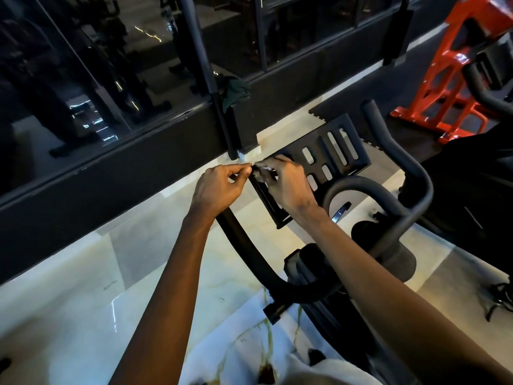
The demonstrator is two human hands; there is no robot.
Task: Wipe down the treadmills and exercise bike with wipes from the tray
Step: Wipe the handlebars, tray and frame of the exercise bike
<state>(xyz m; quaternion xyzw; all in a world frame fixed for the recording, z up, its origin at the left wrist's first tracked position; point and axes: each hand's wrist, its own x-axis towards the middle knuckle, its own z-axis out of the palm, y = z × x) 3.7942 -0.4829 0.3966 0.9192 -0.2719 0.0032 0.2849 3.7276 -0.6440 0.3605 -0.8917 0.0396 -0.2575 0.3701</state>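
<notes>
I look down on the black exercise bike [319,276], with its curved handlebar [388,190]. A black slotted tray [330,151] sits on the bars. Both my hands meet at the tray's near left corner. My left hand [219,186] has its fingers curled, and thumb and forefinger pinch at the corner. My right hand [287,184] lies over the tray's left part and pinches a small white piece, seemingly a wipe [267,169]. Most of the wipe is hidden between my fingers.
A dark glass wall with a black sill [116,173] runs across the left and back. A dark green cloth [236,91] hangs by a grey post [200,51]. A red machine frame [455,68] stands at the right. The pale marble floor [83,287] lies below.
</notes>
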